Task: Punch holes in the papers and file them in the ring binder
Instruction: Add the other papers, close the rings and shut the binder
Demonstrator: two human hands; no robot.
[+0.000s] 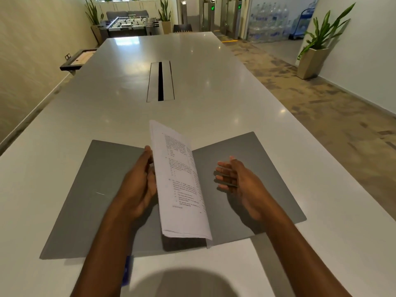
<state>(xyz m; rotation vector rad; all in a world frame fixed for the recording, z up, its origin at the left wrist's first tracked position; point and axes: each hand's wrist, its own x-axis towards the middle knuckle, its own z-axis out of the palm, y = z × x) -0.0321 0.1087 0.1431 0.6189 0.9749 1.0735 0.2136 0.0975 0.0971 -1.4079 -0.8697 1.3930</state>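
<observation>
Two hands work over the open file. The left hand's (pixel 139 185) fingers (pixel 149 166) lie fairly straight against the left face of a thick stack of white printed papers (pixel 182 189), propping it rather than pinching it, though the fingertips nearest the sheets are partly hidden. The right hand (pixel 233 179) holds nothing. Its fingers (pixel 222 175) are straight and slightly spread, hovering just beside the stack's printed face.

The stack stands steeply on its long edge along the middle fold of a flat grey ring binder (pixel 85 200), which lies open on a long glossy white table (pixel 214 82). The rings themselves are out of sight behind the paper, so it cannot be told whether the sheets are threaded on them.

Risk lies in that one-sided support. If the left hand eases off before the right one meets the paper, the stack will likely flop rightward and fan out. One sheet's corner already pokes out at the near end, so holes could drift out of line. A small blue object (pixel 128 269), partly hidden under the left forearm, sits at the table's near edge.
</observation>
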